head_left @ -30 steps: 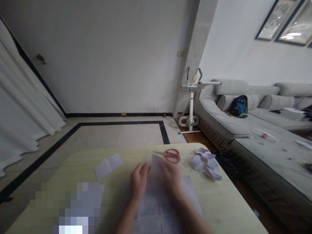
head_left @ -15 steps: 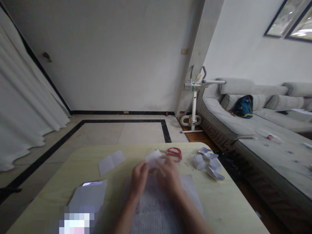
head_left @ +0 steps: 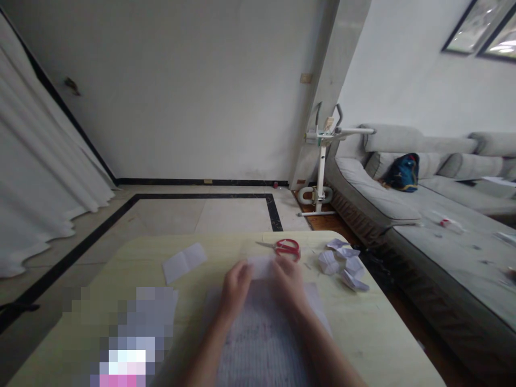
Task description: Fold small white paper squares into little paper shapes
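A: Where is the small white paper [head_left: 262, 267] held?
B: Between the two hands, just past the far edge of the lined sheet [head_left: 262, 344] on the desk [head_left: 374, 333]. Its left edge is gripped by the left hand [head_left: 237, 282], its right by the right hand [head_left: 290, 282], fingers closed in.
A: And the step in hand?
B: A two-handed hold at the edges, judging by the pose. Whether a crease is being pressed cannot be told.
A: What is called for next?
B: Both edges should be kept under control, it is judged, and the red-handled scissors [head_left: 287, 248] just beyond the right hand avoided. Folded paper pieces [head_left: 351, 266] are seen farther right.
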The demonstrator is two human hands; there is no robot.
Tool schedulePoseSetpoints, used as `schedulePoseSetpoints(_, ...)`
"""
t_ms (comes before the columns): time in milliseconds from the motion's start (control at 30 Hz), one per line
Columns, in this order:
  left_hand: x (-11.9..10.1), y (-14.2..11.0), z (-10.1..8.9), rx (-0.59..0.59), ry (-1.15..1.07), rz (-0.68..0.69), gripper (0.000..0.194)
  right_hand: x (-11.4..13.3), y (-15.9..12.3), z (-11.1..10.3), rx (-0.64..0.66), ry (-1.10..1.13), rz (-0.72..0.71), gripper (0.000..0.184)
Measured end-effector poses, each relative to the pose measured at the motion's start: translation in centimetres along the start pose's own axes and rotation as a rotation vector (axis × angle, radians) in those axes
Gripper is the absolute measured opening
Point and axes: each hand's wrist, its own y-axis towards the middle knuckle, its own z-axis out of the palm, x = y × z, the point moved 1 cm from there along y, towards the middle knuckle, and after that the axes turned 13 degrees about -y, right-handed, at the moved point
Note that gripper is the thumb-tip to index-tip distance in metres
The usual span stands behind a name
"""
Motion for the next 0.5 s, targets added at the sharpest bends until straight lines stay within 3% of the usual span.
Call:
schedulePoseSetpoints(167, -0.43, 0.25, -0.19, -0.083, -0.054, -0.027, 0.026, 0.42, -0.3, 0.16, 0.093, 0.044, 0.008, 0.023)
schedulePoseSetpoints(333, -0.65, -0.02, -0.02, -0.05, -0.066, -0.057, 0.027, 0.38, -0.39, 0.32, 0.097, 0.047, -0.013, 0.028)
schedulePoseSetpoints(500, -0.51, 0.0, -0.08, -0.097, -0.034, -0.026, 0.027, 0.43, -0.52, 0.38, 0.115, 0.017, -0.048, 0.029)
